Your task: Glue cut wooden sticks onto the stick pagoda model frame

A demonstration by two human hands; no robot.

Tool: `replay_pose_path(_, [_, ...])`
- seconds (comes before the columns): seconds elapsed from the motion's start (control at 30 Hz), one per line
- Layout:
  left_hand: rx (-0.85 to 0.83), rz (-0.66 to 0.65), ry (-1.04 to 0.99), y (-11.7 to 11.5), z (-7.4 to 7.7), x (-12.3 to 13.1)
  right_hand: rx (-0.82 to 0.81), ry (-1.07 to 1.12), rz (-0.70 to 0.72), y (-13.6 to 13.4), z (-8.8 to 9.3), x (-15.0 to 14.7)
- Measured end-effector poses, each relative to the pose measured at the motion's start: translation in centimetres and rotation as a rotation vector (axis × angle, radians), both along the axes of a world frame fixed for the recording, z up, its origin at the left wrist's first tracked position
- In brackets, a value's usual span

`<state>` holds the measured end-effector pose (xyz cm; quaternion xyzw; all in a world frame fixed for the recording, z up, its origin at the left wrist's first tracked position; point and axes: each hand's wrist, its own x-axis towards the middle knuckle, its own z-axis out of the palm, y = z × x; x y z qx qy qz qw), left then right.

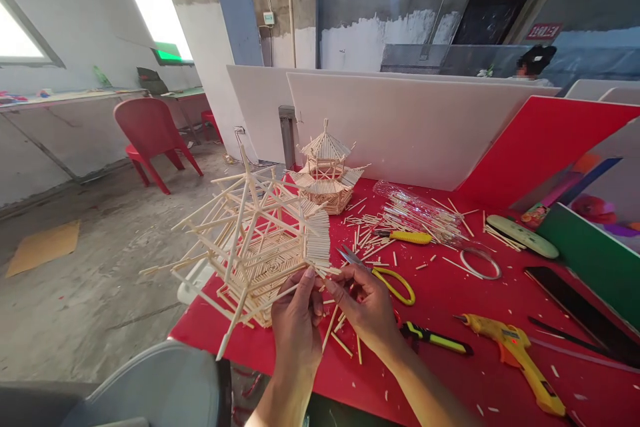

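Note:
A half-open frame model of thin wooden sticks [250, 233], like a small pavilion, stands at the table's left edge. My left hand [297, 313] is closed at its lower right corner, thumb pressed on a stick end. Beside it my right hand [365, 303] pinches at the same corner, near the short sticks of the slatted roof panel [317, 237]. The small piece between the right fingers is mostly hidden. Behind stands a finished-looking stick pagoda [327, 170] with a pointed roof. Scissors with yellow handles [395, 283] lie just beyond my right hand.
On the red table [425, 387] lie a yellow glue gun [520, 353], a yellow cutter [410, 237], a black-and-green knife [437, 338], a bag of sticks [420, 210] and a dark phone-like slab [565, 293]. White boards [400, 127] stand behind. A grey stool [155, 387] is at lower left.

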<state>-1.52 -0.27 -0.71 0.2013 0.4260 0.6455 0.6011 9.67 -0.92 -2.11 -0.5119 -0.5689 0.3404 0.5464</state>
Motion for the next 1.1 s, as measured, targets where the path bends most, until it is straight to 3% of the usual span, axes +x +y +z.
replay_pose_path(0.17, [-0.021, 0.010, 0.007, -0.2, 0.0, -0.1, 0.010, -0.108, -0.017, -1.0, -0.4, 1.2])
replay_pose_path(0.33, [-0.007, -0.029, 0.039, -0.4, 0.3, -0.4, -0.086, -0.275, -0.039, -3.1, -2.2, 4.1])
replay_pose_path(0.6, [0.008, -0.052, 0.092, -0.8, 0.1, -1.0, -0.102, -0.812, -0.248, -6.9, -5.4, 10.0])
replay_pose_path(0.8, [-0.042, -0.058, 0.085, -1.0, -0.7, -1.2, -0.225, -0.969, -0.169, -8.5, -4.7, 12.1])
replay_pose_path(0.9, [-0.066, -0.066, 0.095, -1.1, -1.1, -1.0, -0.302, -0.978, -0.170, -7.4, -4.0, 11.7])
replay_pose_path(1.1, [-0.025, -0.072, 0.071, -1.3, -1.4, -0.8, -0.368, -1.004, -0.102, -0.9, -3.8, 9.5])
